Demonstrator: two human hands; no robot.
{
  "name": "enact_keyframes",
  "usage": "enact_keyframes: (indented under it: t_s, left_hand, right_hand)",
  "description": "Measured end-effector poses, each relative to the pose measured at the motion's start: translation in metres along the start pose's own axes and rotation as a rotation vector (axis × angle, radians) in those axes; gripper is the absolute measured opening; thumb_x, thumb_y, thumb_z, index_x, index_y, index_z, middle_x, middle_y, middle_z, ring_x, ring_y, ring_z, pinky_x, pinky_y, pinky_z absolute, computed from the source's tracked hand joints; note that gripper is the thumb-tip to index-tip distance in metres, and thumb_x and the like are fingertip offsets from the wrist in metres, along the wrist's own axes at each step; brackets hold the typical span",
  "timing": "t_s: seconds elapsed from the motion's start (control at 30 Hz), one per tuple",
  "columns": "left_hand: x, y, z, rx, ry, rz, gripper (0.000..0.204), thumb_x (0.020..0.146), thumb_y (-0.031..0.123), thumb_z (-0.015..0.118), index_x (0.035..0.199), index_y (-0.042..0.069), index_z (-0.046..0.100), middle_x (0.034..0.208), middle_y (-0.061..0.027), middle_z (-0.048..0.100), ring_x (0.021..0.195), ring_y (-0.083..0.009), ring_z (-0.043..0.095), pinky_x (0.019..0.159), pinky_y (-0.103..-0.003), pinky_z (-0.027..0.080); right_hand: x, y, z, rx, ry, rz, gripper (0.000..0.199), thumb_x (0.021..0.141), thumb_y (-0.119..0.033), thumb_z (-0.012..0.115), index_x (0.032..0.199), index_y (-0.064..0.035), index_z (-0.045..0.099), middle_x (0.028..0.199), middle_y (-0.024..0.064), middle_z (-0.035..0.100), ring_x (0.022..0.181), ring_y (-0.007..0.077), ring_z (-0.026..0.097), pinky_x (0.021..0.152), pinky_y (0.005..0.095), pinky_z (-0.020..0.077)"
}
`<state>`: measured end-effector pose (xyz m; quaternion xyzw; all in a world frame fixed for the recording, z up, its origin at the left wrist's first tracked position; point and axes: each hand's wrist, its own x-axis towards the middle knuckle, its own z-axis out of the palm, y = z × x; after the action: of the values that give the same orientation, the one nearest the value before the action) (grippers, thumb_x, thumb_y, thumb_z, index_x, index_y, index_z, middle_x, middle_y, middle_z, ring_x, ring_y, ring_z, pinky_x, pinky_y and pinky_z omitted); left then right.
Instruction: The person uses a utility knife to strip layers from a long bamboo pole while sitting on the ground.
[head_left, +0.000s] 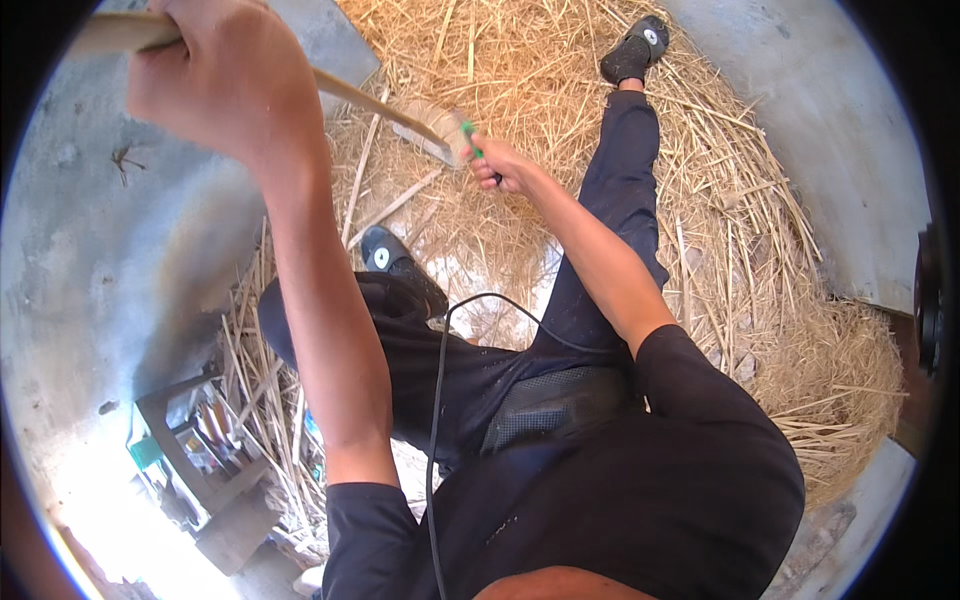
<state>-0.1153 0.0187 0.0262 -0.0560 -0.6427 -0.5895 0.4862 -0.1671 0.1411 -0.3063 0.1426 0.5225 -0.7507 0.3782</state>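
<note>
My left hand (225, 85) is raised at the upper left, closed round a pale wooden or bamboo pole (375, 105). The pole slants down to the right, and its far end reaches a light block-like piece (425, 140) lying in the shavings. Beside that end, my right hand (497, 165) is closed on a small tool with a green and black handle (474, 140). A thin, darker part of the tool points up and left; its exact kind is too small to make out.
Pale shavings and thin strips (540, 60) cover the floor between and around my legs. My dark shoes (640, 48) rest among them. Grey walls (110, 230) stand on both sides. A wooden rack (200, 460) with small items is at lower left. A black cable (440, 390) hangs over my lap.
</note>
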Motion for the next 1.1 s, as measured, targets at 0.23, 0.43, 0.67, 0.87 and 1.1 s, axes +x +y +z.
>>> enact_keyframes:
  t_s: [0.23,0.43,0.67,0.87,1.1]
  left_hand:
    - [0.005,-0.027,-0.010,-0.053,-0.117,-0.011,0.041,0.095,0.018,0.044,0.055,0.010,0.038,0.042,-0.0006,0.037,0.034,-0.0077,0.032,0.036,-0.025,0.024]
    - [0.002,-0.001,-0.001,0.003,-0.021,-0.001,0.040,0.095,0.014,0.041,0.056,0.009,0.037,0.043,-0.0030,0.039,0.036,-0.0091,0.035,0.038,-0.025,0.027]
    - [0.008,0.000,-0.002,0.002,0.101,-0.025,0.042,0.096,0.017,0.042,0.055,0.009,0.037,0.042,-0.0017,0.039,0.035,-0.0085,0.033,0.036,-0.025,0.025]
    - [0.013,-0.011,-0.008,0.024,0.157,-0.009,0.048,0.097,0.023,0.047,0.051,0.012,0.036,0.040,0.0039,0.033,0.031,-0.0059,0.027,0.032,-0.024,0.019]
    - [0.003,0.011,0.015,-0.013,0.165,-0.009,0.046,0.097,0.024,0.047,0.053,0.012,0.038,0.041,0.0044,0.032,0.031,-0.0054,0.026,0.032,-0.024,0.018]
  right_hand:
    - [-0.021,0.008,0.055,-0.963,0.356,-0.605,0.029,0.099,-0.026,0.038,0.097,0.0007,0.049,0.064,0.0080,0.054,0.053,0.0183,0.056,0.049,0.0346,0.0482]
    - [0.039,0.055,0.007,-0.958,0.140,0.019,0.030,0.096,-0.021,0.040,0.113,0.0029,0.046,0.075,0.0166,0.060,0.055,0.0294,0.061,0.044,0.0403,0.0497]
    - [0.017,0.026,-0.003,-0.351,0.161,-0.110,0.029,0.099,-0.031,0.031,0.105,-0.0050,0.042,0.061,0.0040,0.046,0.046,0.0164,0.045,0.038,0.0328,0.0352]
    - [-0.038,-0.005,0.072,-0.809,0.407,-0.787,0.033,0.098,-0.029,0.035,0.110,-0.0001,0.045,0.080,0.0253,0.061,0.071,0.0393,0.061,0.062,0.0490,0.0472]
    - [0.080,0.083,-0.047,-0.688,0.209,-0.459,0.031,0.101,-0.030,0.030,0.106,-0.0033,0.045,0.059,0.0085,0.051,0.045,0.0226,0.049,0.041,0.0372,0.0404]
